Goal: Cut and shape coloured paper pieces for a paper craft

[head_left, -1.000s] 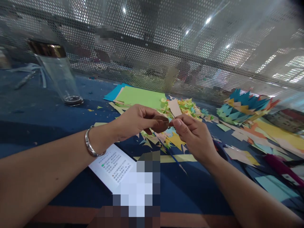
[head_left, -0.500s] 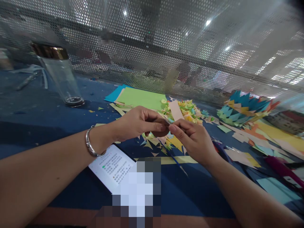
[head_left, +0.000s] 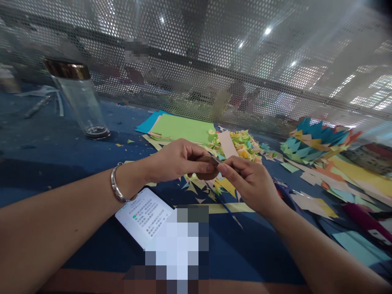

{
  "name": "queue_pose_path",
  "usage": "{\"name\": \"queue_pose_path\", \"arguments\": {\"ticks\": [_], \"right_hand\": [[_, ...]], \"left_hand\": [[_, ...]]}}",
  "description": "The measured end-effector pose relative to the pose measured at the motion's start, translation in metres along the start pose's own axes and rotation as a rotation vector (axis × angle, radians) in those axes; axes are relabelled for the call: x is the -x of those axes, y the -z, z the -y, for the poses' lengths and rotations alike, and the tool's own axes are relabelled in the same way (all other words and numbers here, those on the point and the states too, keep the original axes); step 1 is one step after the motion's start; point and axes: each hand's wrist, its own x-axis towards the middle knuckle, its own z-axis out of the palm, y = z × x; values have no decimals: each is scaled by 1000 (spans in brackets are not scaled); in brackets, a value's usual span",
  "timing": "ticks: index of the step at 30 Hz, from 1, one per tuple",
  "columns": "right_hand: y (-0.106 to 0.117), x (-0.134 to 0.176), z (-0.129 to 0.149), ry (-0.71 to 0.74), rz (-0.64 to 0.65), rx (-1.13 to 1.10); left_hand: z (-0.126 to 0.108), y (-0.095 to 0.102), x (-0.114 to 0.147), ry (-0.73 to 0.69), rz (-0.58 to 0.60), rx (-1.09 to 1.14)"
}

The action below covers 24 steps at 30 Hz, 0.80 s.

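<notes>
My left hand, with a silver bangle at its wrist, is closed in a pinch over the middle of the desk. Between its thumb and fingers is a small piece of paper, in shadow and partly covered by the thumb. My right hand meets it from the other side, thumb and forefinger pinching the paper's thin upper edge. Behind the fingers lies a heap of small folded paper pieces with a pale pink strip on top. Below the hands are scattered paper scraps and a thin blue stick with a pointed tip.
A lit phone lies in front of me, partly pixelated. Green sheets are stacked behind. A glass bottle stands left. On the right are a spiky paper crown, paper offcuts and a magenta tool. A perforated metal screen closes the back.
The fingers have shifted slightly, and more of the small piece of paper shows beneath my left thumb. Both hands stay in nearly the same place; the whole view has moved a little.
</notes>
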Motion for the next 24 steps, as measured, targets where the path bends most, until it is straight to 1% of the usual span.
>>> {"name": "queue_pose_path", "arguments": {"ticks": [3,10,17,20,24], "right_hand": [[0,-1,-1,-1,12,1],[-1,0,0,-10,12,-7],[-1,-2,-6,-50,-93,-48],[0,-4,-9,-76,-99,27],[-1,-6,-14,-108,-48,186]], "left_hand": [[1,0,0,-6,22,40],[0,0,0,7,28,55],[3,2,0,45,-60,-36],[5,1,-1,47,-74,-19],[7,2,-1,67,-62,-37]]}}
